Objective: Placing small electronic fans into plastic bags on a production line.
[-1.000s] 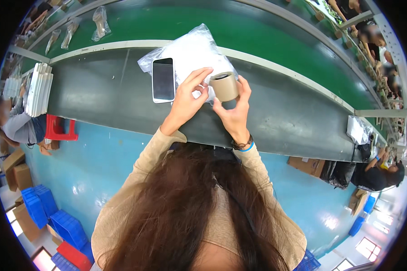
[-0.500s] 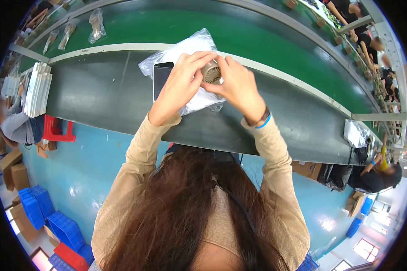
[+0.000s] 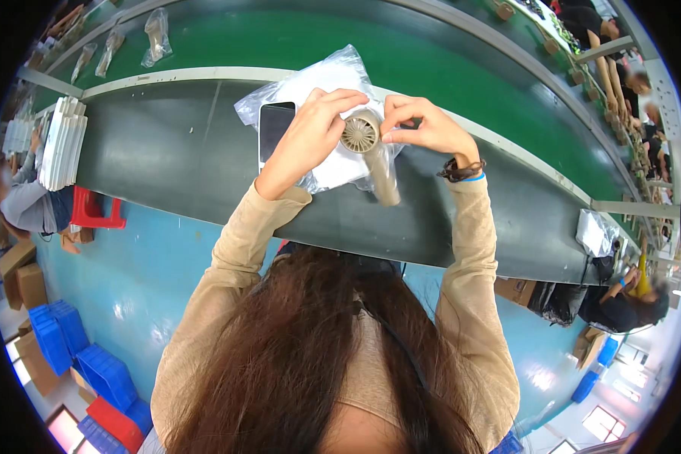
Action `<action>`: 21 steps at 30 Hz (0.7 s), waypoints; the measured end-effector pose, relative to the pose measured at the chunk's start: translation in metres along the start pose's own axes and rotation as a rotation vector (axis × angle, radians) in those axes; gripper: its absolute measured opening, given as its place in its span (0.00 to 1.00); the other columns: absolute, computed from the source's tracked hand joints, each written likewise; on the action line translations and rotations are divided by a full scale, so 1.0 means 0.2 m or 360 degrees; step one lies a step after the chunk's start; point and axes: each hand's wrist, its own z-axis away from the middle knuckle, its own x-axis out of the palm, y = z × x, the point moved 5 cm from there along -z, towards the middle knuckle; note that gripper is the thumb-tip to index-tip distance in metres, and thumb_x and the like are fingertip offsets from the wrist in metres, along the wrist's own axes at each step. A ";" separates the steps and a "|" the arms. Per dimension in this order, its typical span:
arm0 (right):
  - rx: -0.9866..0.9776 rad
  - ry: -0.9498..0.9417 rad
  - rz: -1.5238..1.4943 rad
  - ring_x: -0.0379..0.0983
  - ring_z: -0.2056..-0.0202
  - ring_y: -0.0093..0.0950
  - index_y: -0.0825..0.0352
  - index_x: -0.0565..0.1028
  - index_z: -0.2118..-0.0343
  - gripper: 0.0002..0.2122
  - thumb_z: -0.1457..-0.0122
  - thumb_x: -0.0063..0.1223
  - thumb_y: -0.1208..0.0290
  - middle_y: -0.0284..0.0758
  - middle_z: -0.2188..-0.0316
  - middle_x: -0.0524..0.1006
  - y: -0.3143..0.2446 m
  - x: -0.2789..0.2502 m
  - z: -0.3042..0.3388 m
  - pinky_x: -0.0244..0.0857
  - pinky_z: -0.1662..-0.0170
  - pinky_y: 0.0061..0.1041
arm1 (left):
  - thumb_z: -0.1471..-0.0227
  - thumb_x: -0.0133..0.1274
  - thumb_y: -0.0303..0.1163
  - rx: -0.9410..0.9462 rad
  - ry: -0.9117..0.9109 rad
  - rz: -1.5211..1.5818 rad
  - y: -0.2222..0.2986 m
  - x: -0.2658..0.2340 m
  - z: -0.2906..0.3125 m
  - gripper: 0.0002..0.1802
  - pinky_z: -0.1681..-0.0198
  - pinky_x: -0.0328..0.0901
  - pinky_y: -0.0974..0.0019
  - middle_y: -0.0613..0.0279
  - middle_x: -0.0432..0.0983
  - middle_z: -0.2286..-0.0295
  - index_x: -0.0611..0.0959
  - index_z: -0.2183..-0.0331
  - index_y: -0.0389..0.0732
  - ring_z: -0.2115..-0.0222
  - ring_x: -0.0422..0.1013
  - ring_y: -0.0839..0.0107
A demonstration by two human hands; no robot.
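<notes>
Between our curled left hand (image 3: 314,129) and right hand (image 3: 430,130), hold unclear, the fan (image 3: 361,132) slants, handle (image 3: 383,178) toward us, slightly right.

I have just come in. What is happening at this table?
A person in a beige top has both hands at a tan, fan-like device with a round ribbed head. The left hand curls beside the head; the right hand is close to its right side. The device's tan handle points toward the person. A white packet in clear plastic lies on the dark grey table. A white-edged, dark-screened phone is partly behind the left hand.
</notes>
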 end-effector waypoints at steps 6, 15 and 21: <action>-0.0207 0.0242 0.1043 0.73 0.68 0.39 0.62 0.81 0.71 0.07 0.51 0.58 0.67 0.38 0.73 0.76 0.01 0.13 0.05 0.66 0.64 0.36 | 0.54 0.47 0.19 -0.0156 -0.0173 0.0356 -0.19 0.07 0.04 0.21 0.52 0.63 0.67 0.58 0.76 0.54 0.80 0.55 0.36 0.56 0.71 0.66; -0.0376 0.0537 -0.0676 0.70 0.70 0.21 0.68 0.80 0.72 0.04 0.46 0.60 0.73 0.30 0.73 0.77 0.02 0.18 0.02 0.63 0.65 0.24 | 0.48 0.51 0.17 -0.0492 -0.0010 0.0792 -0.30 0.11 0.08 0.18 0.57 0.65 0.75 0.60 0.74 0.58 0.77 0.53 0.35 0.62 0.69 0.77; -0.0483 0.1478 -0.0066 0.73 0.69 0.29 0.67 0.72 0.68 0.02 0.40 0.50 0.76 0.34 0.67 0.76 -0.21 0.15 0.14 0.67 0.62 0.26 | 0.47 0.52 0.18 -0.0518 -0.0022 0.1143 -0.19 0.06 -0.11 0.19 0.54 0.65 0.76 0.58 0.74 0.58 0.75 0.52 0.32 0.59 0.71 0.76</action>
